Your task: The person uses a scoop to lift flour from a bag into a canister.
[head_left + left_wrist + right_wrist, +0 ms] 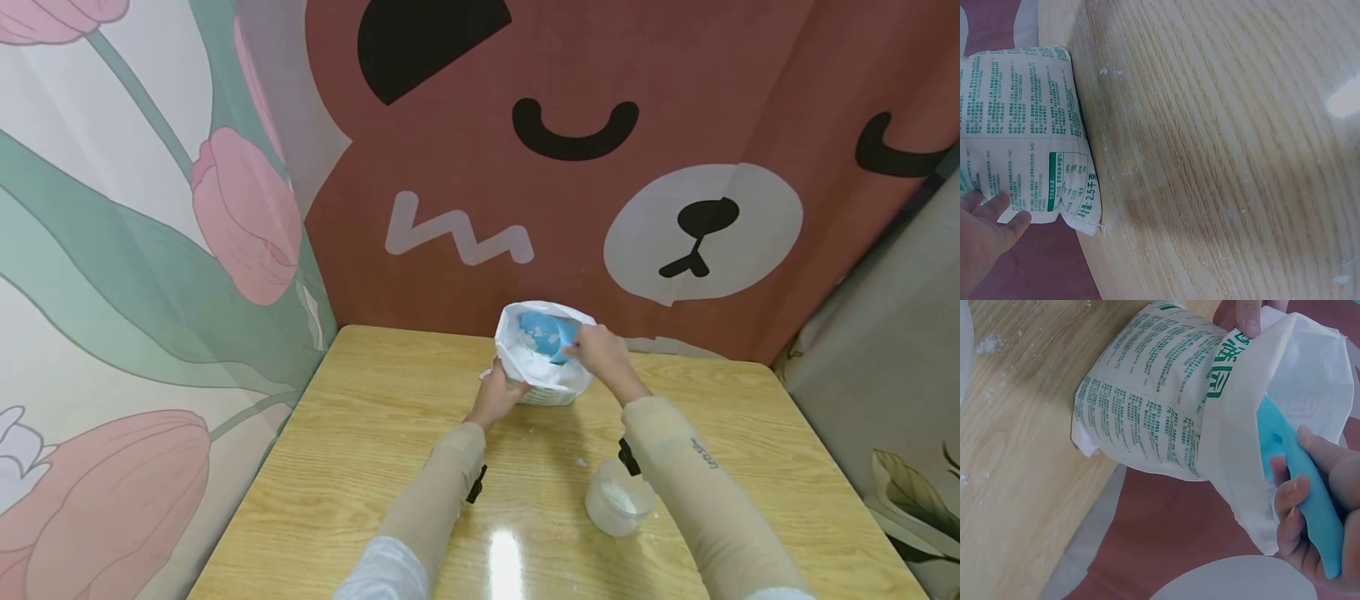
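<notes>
A white paper-like bag [553, 395] with green printing stands open-mouthed near the table's back edge, its top rim folded outward. My left hand [497, 396] grips the left side of the bag; in the right wrist view its thumb [1249, 317] lies on the folded rim. Inside the mouth, a blue scoop [542, 332] is dusted with white powder. My right hand [1341, 472] wraps its fingers round the scoop's handle [1319, 515]; the scoop's front end is hidden by the bag in that view.
A clear round tub [617, 508] holding white powder stands nearer me, beside my right forearm. Specks of powder dot the wooden table [390, 433]. A curtain with a printed bear [465, 167] hangs right behind the table's back edge.
</notes>
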Action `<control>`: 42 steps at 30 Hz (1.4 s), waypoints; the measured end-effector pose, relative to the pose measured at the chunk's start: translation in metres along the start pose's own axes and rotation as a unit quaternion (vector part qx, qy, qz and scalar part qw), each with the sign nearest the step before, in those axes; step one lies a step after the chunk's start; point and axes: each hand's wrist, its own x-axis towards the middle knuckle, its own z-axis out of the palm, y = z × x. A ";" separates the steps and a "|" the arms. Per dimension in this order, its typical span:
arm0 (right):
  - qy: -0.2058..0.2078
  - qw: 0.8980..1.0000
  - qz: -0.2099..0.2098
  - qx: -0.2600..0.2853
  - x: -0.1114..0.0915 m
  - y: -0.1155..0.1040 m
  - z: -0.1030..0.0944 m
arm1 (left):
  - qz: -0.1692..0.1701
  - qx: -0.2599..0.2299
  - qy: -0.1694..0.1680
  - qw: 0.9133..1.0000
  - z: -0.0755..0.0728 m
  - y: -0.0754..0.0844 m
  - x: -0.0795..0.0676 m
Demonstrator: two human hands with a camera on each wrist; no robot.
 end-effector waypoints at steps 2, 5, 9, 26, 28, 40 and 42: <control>0.010 1.000 -0.001 -0.016 -0.001 -0.001 0.000 | -0.001 -0.001 -0.001 1.000 0.000 0.000 0.000; 0.015 0.999 -0.002 -0.039 -0.001 -0.003 -0.002 | 0.000 -0.003 -0.001 1.000 0.000 0.000 0.000; 0.020 0.998 0.001 -0.052 -0.002 -0.003 -0.003 | -0.001 -0.007 -0.004 1.000 0.000 -0.001 0.000; 0.032 0.999 -0.004 -0.007 -0.005 0.000 -0.004 | -0.007 -0.008 -0.004 1.000 0.000 -0.001 0.001; 0.024 1.000 -0.002 0.012 -0.005 0.001 -0.004 | -0.008 -0.011 -0.004 1.000 0.000 -0.001 0.000; -0.046 0.995 0.016 0.090 -0.005 0.011 -0.012 | -0.014 -0.017 -0.009 1.000 -0.001 0.000 -0.001; -0.054 0.993 0.024 0.101 -0.005 0.012 -0.013 | -0.019 -0.018 -0.013 1.000 0.000 -0.001 0.001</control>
